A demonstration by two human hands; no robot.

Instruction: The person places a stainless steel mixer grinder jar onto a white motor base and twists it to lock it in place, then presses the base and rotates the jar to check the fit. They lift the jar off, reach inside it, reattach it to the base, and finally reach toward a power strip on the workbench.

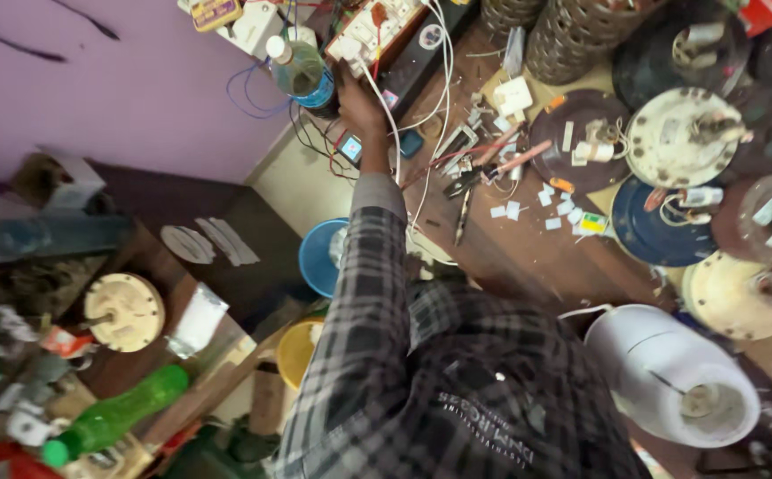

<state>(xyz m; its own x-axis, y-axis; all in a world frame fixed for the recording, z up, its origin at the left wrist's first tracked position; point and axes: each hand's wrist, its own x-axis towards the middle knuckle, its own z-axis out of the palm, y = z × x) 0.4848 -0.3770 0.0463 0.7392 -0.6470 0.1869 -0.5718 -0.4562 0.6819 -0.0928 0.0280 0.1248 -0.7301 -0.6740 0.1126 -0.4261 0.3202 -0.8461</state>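
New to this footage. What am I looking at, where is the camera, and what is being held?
One picture, from a camera worn on a person's head, tilted down over a cluttered wooden workbench. No machine: a person in a plaid shirt reaches one arm forward. Which arm it is cannot be told. The hand is at a switch board amid white and coloured wires, beside a clear plastic bottle. What it grips is unclear. The other hand is not in view. On the bench: round motor housings, pliers, small white parts. A green bottle lies lower left.
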